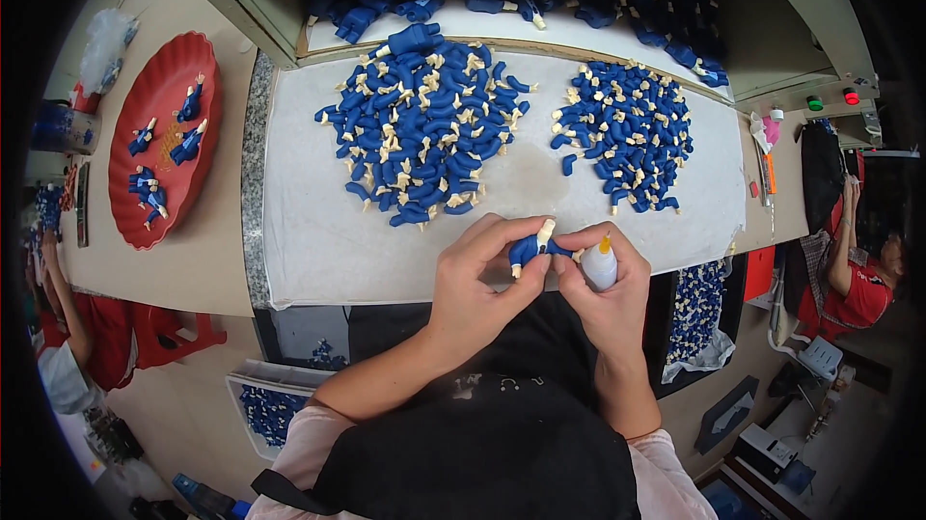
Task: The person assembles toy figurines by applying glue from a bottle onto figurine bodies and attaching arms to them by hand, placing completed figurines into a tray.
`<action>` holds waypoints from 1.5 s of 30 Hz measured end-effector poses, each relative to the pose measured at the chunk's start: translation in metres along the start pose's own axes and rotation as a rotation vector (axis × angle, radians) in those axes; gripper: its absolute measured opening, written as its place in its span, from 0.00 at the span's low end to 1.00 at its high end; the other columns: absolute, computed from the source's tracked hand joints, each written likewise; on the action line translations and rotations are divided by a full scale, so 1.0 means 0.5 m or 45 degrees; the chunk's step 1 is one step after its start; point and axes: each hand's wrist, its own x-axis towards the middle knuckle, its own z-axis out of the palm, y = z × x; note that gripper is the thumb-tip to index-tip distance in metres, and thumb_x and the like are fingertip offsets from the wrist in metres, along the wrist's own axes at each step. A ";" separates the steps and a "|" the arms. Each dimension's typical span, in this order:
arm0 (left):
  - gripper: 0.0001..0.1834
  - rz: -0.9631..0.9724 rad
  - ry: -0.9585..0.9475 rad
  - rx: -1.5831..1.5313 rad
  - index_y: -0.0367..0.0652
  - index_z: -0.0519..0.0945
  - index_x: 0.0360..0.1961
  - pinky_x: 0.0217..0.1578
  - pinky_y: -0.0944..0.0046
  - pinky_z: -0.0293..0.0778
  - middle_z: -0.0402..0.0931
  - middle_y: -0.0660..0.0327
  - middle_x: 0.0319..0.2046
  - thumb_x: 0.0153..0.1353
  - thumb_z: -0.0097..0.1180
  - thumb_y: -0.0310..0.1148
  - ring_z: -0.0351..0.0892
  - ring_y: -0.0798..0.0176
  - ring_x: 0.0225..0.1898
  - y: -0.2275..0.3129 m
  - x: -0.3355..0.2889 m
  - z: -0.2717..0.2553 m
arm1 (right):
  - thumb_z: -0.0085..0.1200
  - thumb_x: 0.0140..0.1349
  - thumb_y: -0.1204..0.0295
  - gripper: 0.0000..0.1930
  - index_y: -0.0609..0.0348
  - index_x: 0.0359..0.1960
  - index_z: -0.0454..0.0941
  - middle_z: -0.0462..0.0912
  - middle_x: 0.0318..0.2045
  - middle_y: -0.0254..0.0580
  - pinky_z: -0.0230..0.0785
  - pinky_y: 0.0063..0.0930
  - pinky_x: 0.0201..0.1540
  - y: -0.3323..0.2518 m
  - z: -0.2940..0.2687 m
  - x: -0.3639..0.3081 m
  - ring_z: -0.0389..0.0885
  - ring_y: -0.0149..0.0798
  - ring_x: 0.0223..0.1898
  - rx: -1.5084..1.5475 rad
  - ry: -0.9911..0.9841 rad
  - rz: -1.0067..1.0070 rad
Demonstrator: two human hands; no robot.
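Your left hand [477, 274] pinches a blue toy piece [532, 247] above the white mat's [318, 240] near edge; your right hand [608, 279] grips a small glue bottle [599, 264] touching it. Beyond lie two blue piles [424, 124]

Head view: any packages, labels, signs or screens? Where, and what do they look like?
No signs or screens to make out.
Small white glue bottle, yellow tip: in the right hand, beside the blue figure part held by the left hand.
Clear plastic bag: top left, crumpled, past the red tray.
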 end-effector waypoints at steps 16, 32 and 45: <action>0.13 -0.659 -0.084 -0.833 0.35 0.69 0.44 0.35 0.72 0.71 0.72 0.59 0.35 0.56 0.47 0.23 0.75 0.68 0.33 0.018 0.006 -0.018 | 0.52 0.46 0.84 0.11 0.63 0.33 0.72 0.76 0.27 0.37 0.65 0.15 0.29 0.004 -0.011 -0.010 0.74 0.25 0.25 -0.104 0.035 -0.203; 0.09 -0.485 0.002 -0.736 0.39 0.69 0.38 0.32 0.79 0.64 0.71 0.65 0.32 0.54 0.49 0.22 0.68 0.79 0.33 -0.005 -0.008 -0.013 | 0.59 0.31 0.84 0.22 0.62 0.35 0.72 0.75 0.28 0.46 0.67 0.27 0.30 -0.028 0.010 0.017 0.75 0.44 0.28 -0.516 0.004 -0.592; 0.11 -0.673 -0.092 -1.108 0.38 0.71 0.40 0.36 0.62 0.73 0.74 0.60 0.31 0.55 0.46 0.28 0.76 0.65 0.31 0.032 0.015 -0.040 | 0.53 0.44 0.85 0.12 0.64 0.33 0.72 0.77 0.25 0.41 0.65 0.17 0.30 -0.012 -0.025 0.008 0.75 0.29 0.25 -0.414 0.163 -0.532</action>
